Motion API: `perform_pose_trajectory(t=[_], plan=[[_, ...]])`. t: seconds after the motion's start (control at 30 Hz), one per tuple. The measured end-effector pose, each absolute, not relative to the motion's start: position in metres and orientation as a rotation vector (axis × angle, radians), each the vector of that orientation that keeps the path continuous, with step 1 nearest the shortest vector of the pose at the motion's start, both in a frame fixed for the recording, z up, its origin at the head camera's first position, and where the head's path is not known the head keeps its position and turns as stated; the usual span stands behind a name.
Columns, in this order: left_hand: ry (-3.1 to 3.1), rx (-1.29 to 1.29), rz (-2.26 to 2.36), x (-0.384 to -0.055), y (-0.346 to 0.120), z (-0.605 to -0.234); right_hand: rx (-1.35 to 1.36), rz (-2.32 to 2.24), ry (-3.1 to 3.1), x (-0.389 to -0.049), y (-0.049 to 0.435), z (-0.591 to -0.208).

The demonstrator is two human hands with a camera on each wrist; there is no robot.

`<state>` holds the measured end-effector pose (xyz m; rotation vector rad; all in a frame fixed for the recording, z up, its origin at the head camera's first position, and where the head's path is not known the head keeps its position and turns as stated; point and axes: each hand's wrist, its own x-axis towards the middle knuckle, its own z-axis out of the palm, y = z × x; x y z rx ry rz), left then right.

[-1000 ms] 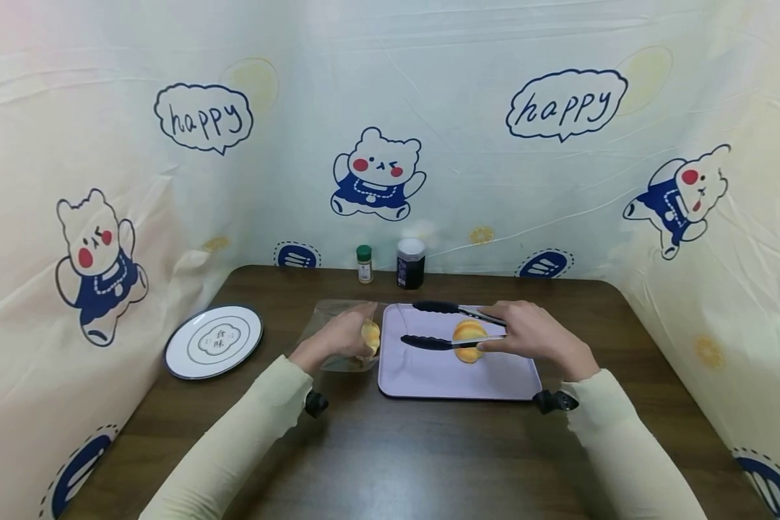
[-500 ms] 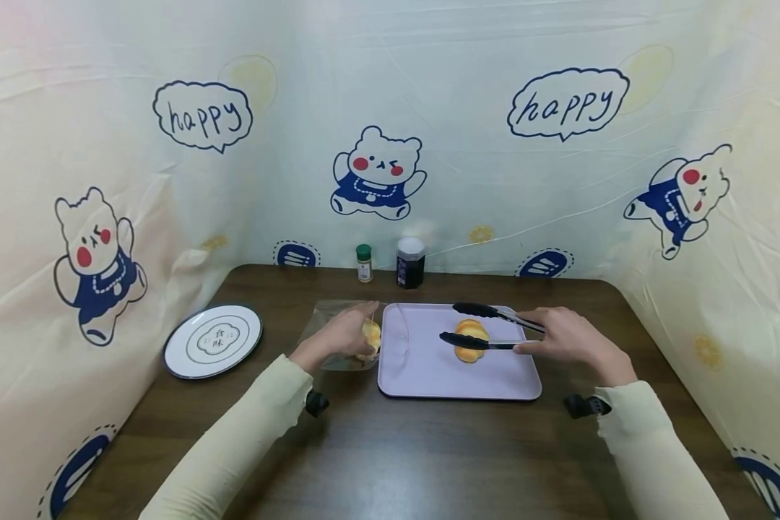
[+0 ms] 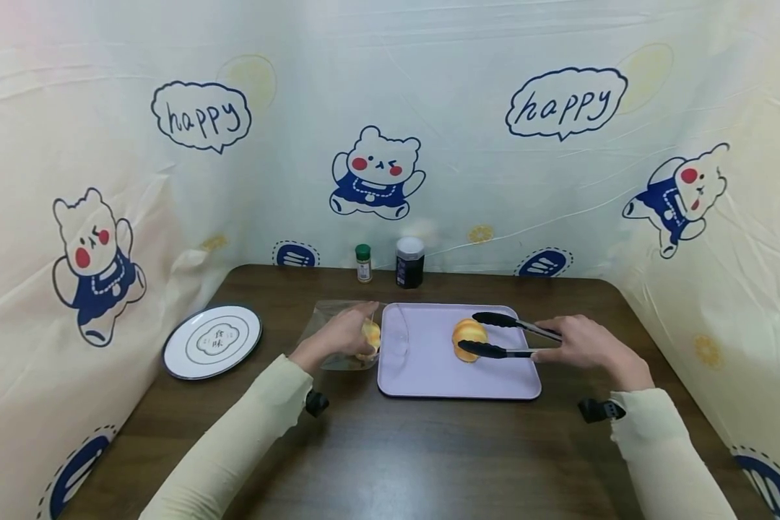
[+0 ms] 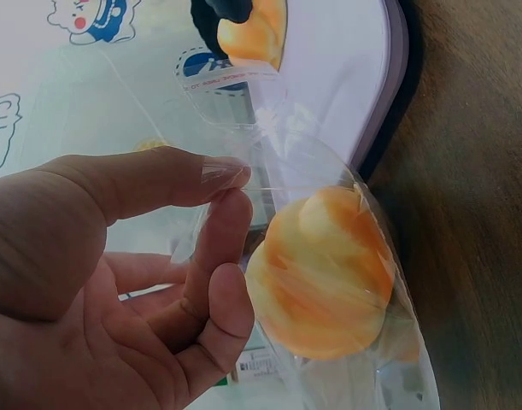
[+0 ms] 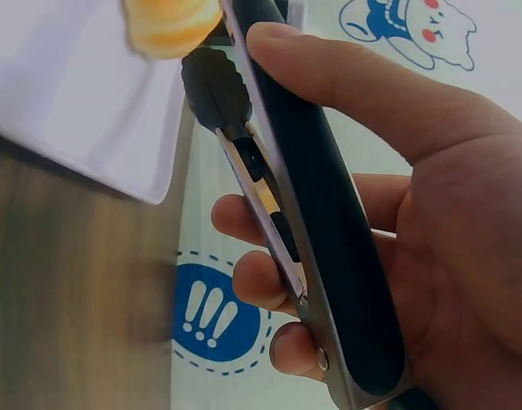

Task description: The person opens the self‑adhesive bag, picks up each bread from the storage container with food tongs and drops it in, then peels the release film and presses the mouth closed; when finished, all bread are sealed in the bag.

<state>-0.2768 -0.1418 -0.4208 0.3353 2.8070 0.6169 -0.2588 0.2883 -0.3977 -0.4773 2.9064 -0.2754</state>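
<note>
My left hand (image 3: 341, 334) pinches the edge of a clear plastic bag (image 3: 325, 315) between thumb and index finger, left of the tray. Inside the bag lies a golden bread roll (image 4: 325, 273). In the head view the hand hides part of it. My right hand (image 3: 585, 344) grips black-tipped metal tongs (image 3: 497, 352) with thumb and fingers, as the right wrist view shows. The tongs' arms are spread and reach over the lilac tray (image 3: 422, 361) from its right. Another bread roll (image 3: 466, 331) lies on the tray, and the nearer tong tip overlaps its lower part.
A white plate (image 3: 188, 345) with a dark rim lies at the table's left edge. Towards the back stand a green-capped bottle (image 3: 364, 263) and a dark jar (image 3: 409, 264) with a white lid. A printed curtain (image 3: 442, 87) encloses the back and sides.
My right hand has moved to the right with the tongs, whose tips have drawn back from beyond the roll to it. My left hand, the bag and the roll on the tray stay in place.
</note>
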Motion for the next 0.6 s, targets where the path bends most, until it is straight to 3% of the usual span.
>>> perform_pose_trajectory(t=[0.6], plan=[[2.837,0.332,0.552,-0.2753,-0.1423,-0.4193,-0.477,-0.265,2.895,-0.2572,0.2905,-0.4031]])
